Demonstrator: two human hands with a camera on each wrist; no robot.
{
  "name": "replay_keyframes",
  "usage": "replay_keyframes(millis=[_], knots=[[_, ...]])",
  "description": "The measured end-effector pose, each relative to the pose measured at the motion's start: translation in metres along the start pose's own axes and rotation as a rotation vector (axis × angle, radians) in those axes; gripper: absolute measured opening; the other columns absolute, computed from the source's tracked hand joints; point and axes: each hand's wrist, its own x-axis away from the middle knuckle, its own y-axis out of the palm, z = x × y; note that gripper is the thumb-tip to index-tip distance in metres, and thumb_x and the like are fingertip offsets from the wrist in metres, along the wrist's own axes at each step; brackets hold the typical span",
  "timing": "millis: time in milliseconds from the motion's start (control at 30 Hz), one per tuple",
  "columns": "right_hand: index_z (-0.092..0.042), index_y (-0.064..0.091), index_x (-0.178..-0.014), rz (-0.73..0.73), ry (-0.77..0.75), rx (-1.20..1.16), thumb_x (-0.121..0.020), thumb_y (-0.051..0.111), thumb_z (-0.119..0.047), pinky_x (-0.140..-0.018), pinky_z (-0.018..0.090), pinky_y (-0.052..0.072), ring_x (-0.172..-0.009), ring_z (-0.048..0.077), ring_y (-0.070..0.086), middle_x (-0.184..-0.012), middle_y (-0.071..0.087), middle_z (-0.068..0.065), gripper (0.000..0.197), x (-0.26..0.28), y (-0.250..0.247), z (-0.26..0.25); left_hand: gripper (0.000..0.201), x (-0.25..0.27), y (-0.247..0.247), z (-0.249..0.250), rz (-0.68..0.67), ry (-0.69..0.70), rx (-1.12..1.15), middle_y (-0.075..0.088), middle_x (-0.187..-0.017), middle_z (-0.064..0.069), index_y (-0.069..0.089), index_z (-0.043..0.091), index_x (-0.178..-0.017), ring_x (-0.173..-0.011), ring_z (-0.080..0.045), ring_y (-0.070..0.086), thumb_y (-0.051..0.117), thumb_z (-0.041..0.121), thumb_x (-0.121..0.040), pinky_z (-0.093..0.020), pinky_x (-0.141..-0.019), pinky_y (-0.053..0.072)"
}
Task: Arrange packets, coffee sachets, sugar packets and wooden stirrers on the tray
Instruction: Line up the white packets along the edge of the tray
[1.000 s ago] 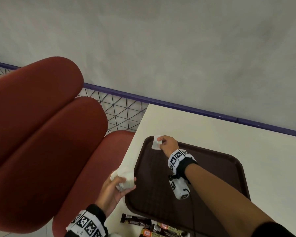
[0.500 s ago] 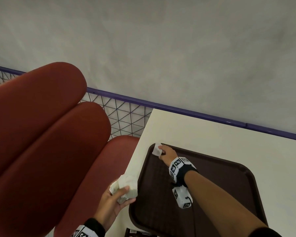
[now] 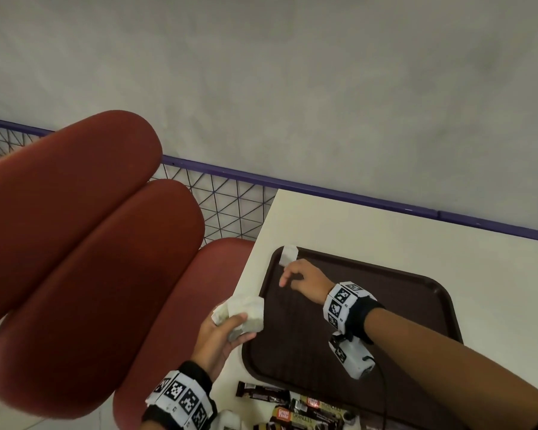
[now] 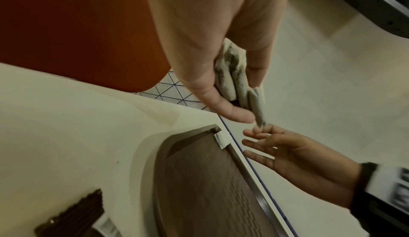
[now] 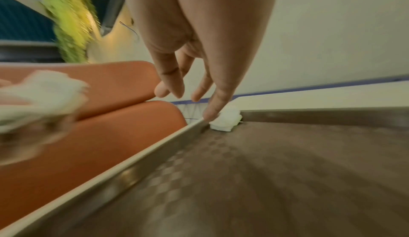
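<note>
A dark brown tray (image 3: 416, 308) lies on the cream table (image 3: 370, 225). One white packet (image 3: 288, 255) leans in the tray's far left corner, and it shows as the white packet (image 5: 225, 121) and the white packet (image 4: 222, 140) in the wrist views. My right hand (image 3: 295, 276) hovers just near of it, fingers (image 5: 212, 111) loose and holding nothing. My left hand (image 3: 222, 332) is at the tray's left edge and grips a bunch of white packets (image 3: 246, 313); in the left wrist view the bunch of packets (image 4: 234, 76) sits between thumb and fingers.
Dark coffee sachets (image 3: 263, 392) and granule sachets (image 3: 308, 414) lie on the table at the tray's near edge. Red padded seats (image 3: 90, 259) stand left of the table. A purple rail (image 3: 323, 190) and wire mesh (image 3: 227, 209) run behind, below a grey wall.
My right hand has let go of the white packet in the tray's far left corner and drawn back a little. My left hand keeps its bunch of packets beside the tray.
</note>
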Motion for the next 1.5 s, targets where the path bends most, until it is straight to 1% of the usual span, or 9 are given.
replay_keyframes(millis=[133, 233, 400, 633, 767, 933, 1167, 1300, 1500], knots=[[0.000, 0.071, -0.094, -0.203, -0.035, -0.009, -0.080, 0.051, 0.009, -0.083, 0.002, 0.032, -0.103, 0.006, 0.048, -0.097, 0.056, -0.006, 0.026, 0.030, 0.008, -0.013, 0.034, 0.004, 0.002, -0.002, 0.003, 0.025, 0.008, 0.068, -0.106, -0.012, 0.057, 0.014, -0.113, -0.094, -0.028, 0.067, 0.059, -0.004, -0.084, -0.029, -0.065, 0.059], [0.001, 0.067, -0.106, -0.288, -0.025, -0.166, -0.085, 0.051, 0.007, -0.082, 0.010, 0.041, -0.099, 0.009, 0.051, -0.109, 0.058, 0.008, 0.027, 0.046, 0.016, -0.020, 0.032, 0.007, 0.004, -0.001, -0.006, 0.037, 0.003, 0.069, -0.103, -0.010, 0.058, 0.016, -0.110, -0.090, -0.025, 0.068, 0.059, -0.004, -0.084, -0.029, -0.069, 0.059], [-0.001, 0.059, -0.120, -0.331, 0.058, -0.329, -0.090, 0.051, 0.002, -0.075, 0.012, 0.047, -0.085, 0.003, 0.053, -0.106, 0.059, 0.004, 0.032, 0.057, 0.028, -0.023, 0.032, 0.010, 0.004, -0.003, -0.037, 0.039, -0.001, 0.070, -0.102, -0.011, 0.058, 0.014, -0.112, -0.087, -0.024, 0.070, 0.059, -0.002, -0.085, -0.026, -0.065, 0.059], [-0.001, 0.058, -0.121, -0.090, 0.051, -0.311, -0.088, 0.055, 0.002, -0.096, 0.022, 0.048, -0.107, 0.016, 0.054, -0.126, 0.057, 0.019, 0.033, 0.056, 0.030, -0.014, 0.028, 0.007, -0.002, -0.004, -0.049, -0.016, 0.074, 0.066, -0.109, -0.020, 0.057, 0.007, -0.115, -0.087, -0.027, 0.069, 0.054, -0.002, -0.088, -0.031, -0.069, 0.060], [-0.016, 0.045, -0.136, -0.010, -0.048, 0.353, -0.090, 0.055, -0.015, -0.117, 0.030, 0.018, -0.136, 0.018, 0.032, -0.144, 0.040, 0.003, 0.048, 0.040, 0.022, 0.007, 0.034, 0.001, -0.008, -0.004, -0.047, -0.060, 0.135, 0.062, -0.114, -0.025, 0.052, 0.002, -0.124, -0.095, -0.034, 0.066, 0.047, -0.002, -0.090, -0.036, -0.074, 0.060], [-0.009, 0.044, -0.136, 0.064, 0.055, 0.200, -0.089, 0.055, -0.009, -0.109, 0.022, 0.024, -0.133, 0.020, 0.038, -0.142, 0.042, 0.007, 0.048, 0.016, 0.020, 0.017, 0.037, -0.003, -0.013, -0.006, -0.057, -0.067, 0.144, 0.062, -0.116, -0.024, 0.050, 0.001, -0.125, -0.102, -0.038, 0.062, 0.039, -0.004, -0.090, -0.040, -0.080, 0.058], [-0.005, 0.055, -0.124, 0.152, 0.279, -0.048, -0.086, 0.049, 0.004, -0.080, 0.014, 0.037, -0.108, 0.026, 0.057, -0.104, 0.058, 0.012, 0.040, -0.030, 0.020, 0.024, 0.035, -0.013, -0.019, -0.005, -0.013, -0.079, 0.128, 0.059, -0.122, -0.024, 0.051, 0.002, -0.124, -0.111, -0.040, 0.058, 0.047, -0.002, -0.090, -0.042, -0.078, 0.058], [-0.003, 0.057, -0.123, 0.169, 0.298, -0.034, -0.090, 0.040, 0.003, -0.096, 0.022, 0.038, -0.120, 0.028, 0.052, -0.124, 0.057, 0.014, 0.037, -0.047, 0.021, 0.028, 0.032, -0.016, -0.021, -0.004, -0.004, -0.048, 0.112, 0.062, -0.118, -0.020, 0.055, 0.002, -0.120, -0.104, -0.034, 0.063, 0.050, -0.003, -0.089, -0.041, -0.076, 0.059], [-0.005, 0.056, -0.124, 0.159, 0.331, -0.007, -0.088, 0.036, 0.007, -0.082, 0.015, 0.034, -0.115, 0.029, 0.054, -0.125, 0.056, 0.018, 0.043, -0.056, 0.031, 0.035, 0.034, -0.021, -0.024, -0.003, 0.000, -0.030, 0.106, 0.063, -0.120, -0.020, 0.056, 0.003, -0.121, -0.108, -0.035, 0.062, 0.054, -0.003, -0.087, -0.038, -0.077, 0.059]])
